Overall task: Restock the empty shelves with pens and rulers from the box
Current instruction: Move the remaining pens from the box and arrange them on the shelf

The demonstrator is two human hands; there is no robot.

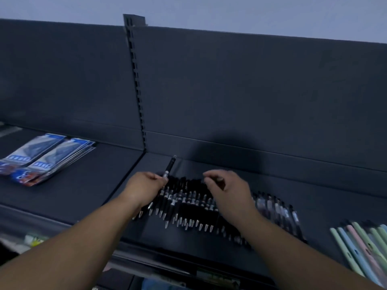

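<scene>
- Head view: your left hand point(144, 188) pinches one black pen point(170, 167) at the left end of the row of black pens point(188, 208) on the shelf point(83, 185).
- Your right hand point(228, 191) curls over that row; whether it grips anything cannot be told.

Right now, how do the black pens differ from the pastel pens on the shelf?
Colour: the black pens have silver tips; the pastel pens are green, blue and pink. Place: the black pens lie mid-shelf under the left hand and right hand; the pastel pens sit at the frame's right edge, untouched. Both rows lie flat, side by side, on one dark shelf.
</scene>
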